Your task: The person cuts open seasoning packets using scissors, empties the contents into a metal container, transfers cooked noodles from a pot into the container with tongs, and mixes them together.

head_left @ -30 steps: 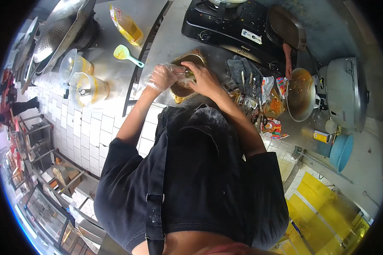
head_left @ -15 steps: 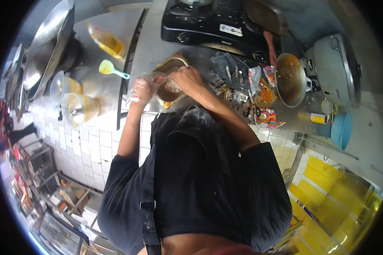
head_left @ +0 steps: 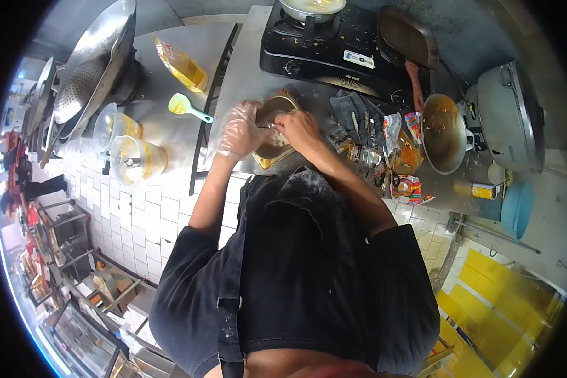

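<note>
A rectangular metal pan (head_left: 285, 96) stands on the steel counter in front of me, with whitish contents inside that I cannot identify. My left hand (head_left: 238, 131), in a clear plastic glove, is at the pan's left side with its fingers bent inward over the opening. From the right, my bare right hand (head_left: 299, 129) reaches over the pan, thumb and fingertips pinched together. The fingertips of both hands nearly meet above the contents. Whatever is between them is too small and too covered to name.
Behind the pan is a black gas stove (head_left: 327, 63) with a pot (head_left: 313, 7) on it. A green-handled scoop (head_left: 189, 108), a yellow packet (head_left: 181, 68) and plastic jugs (head_left: 135, 160) are left. A dark cloth (head_left: 353, 110), open packets (head_left: 411, 189) and a stained frying pan (head_left: 444, 132) lie right.
The view has shifted, so the counter appears further right and lower. My left hand has turned, showing more of its gloved back, and my right fingertips stay pinched over the pan.
</note>
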### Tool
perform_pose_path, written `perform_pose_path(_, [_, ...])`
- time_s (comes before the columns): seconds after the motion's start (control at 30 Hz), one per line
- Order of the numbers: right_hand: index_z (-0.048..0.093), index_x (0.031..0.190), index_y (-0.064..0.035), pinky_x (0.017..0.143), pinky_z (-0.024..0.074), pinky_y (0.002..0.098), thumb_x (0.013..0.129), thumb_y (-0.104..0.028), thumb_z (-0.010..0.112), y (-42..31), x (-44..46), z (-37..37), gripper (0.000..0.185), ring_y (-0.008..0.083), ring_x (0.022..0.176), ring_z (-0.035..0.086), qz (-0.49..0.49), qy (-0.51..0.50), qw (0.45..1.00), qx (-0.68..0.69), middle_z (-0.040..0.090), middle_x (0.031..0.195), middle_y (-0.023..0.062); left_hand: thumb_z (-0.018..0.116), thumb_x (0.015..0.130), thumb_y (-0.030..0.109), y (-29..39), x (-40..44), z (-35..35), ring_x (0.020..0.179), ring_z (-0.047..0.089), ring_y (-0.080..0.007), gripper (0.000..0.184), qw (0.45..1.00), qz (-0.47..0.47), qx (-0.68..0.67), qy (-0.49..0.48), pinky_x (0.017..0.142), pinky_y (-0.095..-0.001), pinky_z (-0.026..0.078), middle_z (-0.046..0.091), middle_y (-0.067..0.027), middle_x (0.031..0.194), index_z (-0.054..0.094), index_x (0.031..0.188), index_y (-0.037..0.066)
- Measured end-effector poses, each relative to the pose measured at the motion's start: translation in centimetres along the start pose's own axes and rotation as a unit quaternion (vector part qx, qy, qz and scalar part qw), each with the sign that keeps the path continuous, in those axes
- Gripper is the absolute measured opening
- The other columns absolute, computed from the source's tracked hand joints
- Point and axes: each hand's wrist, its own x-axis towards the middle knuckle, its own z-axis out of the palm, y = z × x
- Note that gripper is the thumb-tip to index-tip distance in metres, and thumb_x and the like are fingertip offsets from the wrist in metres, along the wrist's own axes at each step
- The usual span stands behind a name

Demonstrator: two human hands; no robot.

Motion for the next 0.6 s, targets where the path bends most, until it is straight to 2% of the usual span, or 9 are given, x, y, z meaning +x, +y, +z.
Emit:
perform_pose_path(0.07, [0.069,0.094,-0.0160,0.068,0.0532,0.0414,0.080,-0.018,0.066,0.7,0.2,0.2,0.015,0.0284,0.079,0.066,0.014,-0.016,1.000,-0.016,0.068,0.081,0.0097,0.078,0.071,0.026,-0.4,0.4,0.0,0.083,0.063,-0.0362,0.041,0.999,0.013,-0.036,-0.027,0.075,-0.0440,0.049,0.066,-0.0181,0.092,0.067,0.106,0.007])
perform_pose_path(0.13, [0.070,0.092,-0.0143,0.069,0.0537,0.0415,0.081,-0.016,0.063,0.9,-0.1,0.8,0.014,0.0290,0.080,0.067,-0.029,0.027,0.999,0.011,0.069,0.081,0.0108,0.078,0.071,0.026,-1.3,0.0,0.0,0.084,0.063,-0.0366,0.044,0.995,0.023,-0.073,-0.060,0.076,-0.0433,0.049,0.066,-0.0187,0.092,0.067,0.108,0.006])
perform_pose_path(0.23, [0.073,0.091,-0.0148,0.068,0.0531,0.0424,0.084,-0.021,0.064,0.0,-0.2,1.5,0.013,0.0303,0.075,0.067,-0.005,0.059,0.998,0.004,0.069,0.078,0.0123,0.075,0.078,0.026,-3.2,-2.0,2.2,0.074,0.064,-0.0344,0.026,0.994,0.030,-0.014,-0.107,0.068,-0.0420,0.050,0.068,-0.0165,0.078,0.074,0.098,0.010])
perform_pose_path(0.3, [0.072,0.088,-0.0135,0.068,0.0537,0.0436,0.085,-0.023,0.062,0.1,-0.4,1.2,0.015,0.0311,0.076,0.068,0.049,0.037,0.998,0.001,0.069,0.080,0.0130,0.073,0.081,0.026,-4.3,-2.4,3.2,0.072,0.065,-0.0334,0.020,0.990,-0.042,-0.070,-0.112,0.066,-0.0414,0.051,0.068,-0.0147,0.074,0.076,0.095,0.012])
perform_pose_path(0.37, [0.072,0.086,-0.0132,0.068,0.0542,0.0449,0.086,-0.026,0.060,0.9,-0.6,1.6,0.017,0.0319,0.076,0.069,0.052,-0.010,0.999,-0.008,0.069,0.080,0.0132,0.073,0.081,0.028,-1.9,-1.7,2.1,0.075,0.066,-0.0330,0.021,0.997,-0.017,-0.030,-0.064,0.068,-0.0403,0.052,0.068,-0.0154,0.074,0.076,0.095,0.011])
perform_pose_path(0.43, [0.070,0.083,-0.0091,0.069,0.0537,0.0446,0.085,-0.021,0.061,1.2,-1.3,1.4,0.015,0.0333,0.075,0.068,0.064,0.001,0.997,-0.032,0.069,0.079,0.0141,0.073,0.082,0.024,-1.4,-1.9,2.7,0.076,0.066,-0.0331,0.018,0.995,-0.017,-0.019,-0.093,0.069,-0.0397,0.053,0.069,-0.0155,0.077,0.076,0.092,0.010])
perform_pose_path(0.5, [0.070,0.083,-0.0058,0.070,0.0532,0.0442,0.083,-0.011,0.061,1.8,-2.0,1.9,0.010,0.0336,0.074,0.068,0.074,0.058,0.994,0.047,0.068,0.075,0.0148,0.073,0.083,0.021,-1.2,-1.9,3.1,0.077,0.066,-0.0340,0.015,0.995,0.017,-0.054,-0.082,0.069,-0.0401,0.053,0.069,-0.0159,0.082,0.075,0.091,0.008])
perform_pose_path(0.53, [0.071,0.087,-0.0046,0.074,0.0523,0.0443,0.080,-0.004,0.062,2.3,-2.5,2.0,0.011,0.0364,0.081,0.067,0.103,0.036,0.989,0.101,0.069,0.081,0.0166,0.073,0.083,0.019,-1.2,-1.9,3.4,0.076,0.066,-0.0338,0.013,0.993,0.018,-0.066,-0.097,0.068,-0.0402,0.052,0.069,-0.0151,0.085,0.074,0.090,0.008])
perform_pose_path(0.6, [0.072,0.089,-0.0072,0.070,0.0535,0.0440,0.079,-0.005,0.063,3.5,-2.5,2.6,0.014,0.0366,0.077,0.068,0.062,0.088,0.988,0.112,0.069,0.079,0.0173,0.073,0.082,0.020,-1.2,-1.4,3.9,0.072,0.064,-0.0332,0.014,0.994,0.046,-0.053,-0.081,0.066,-0.0406,0.051,0.068,-0.0142,0.081,0.074,0.090,0.009])
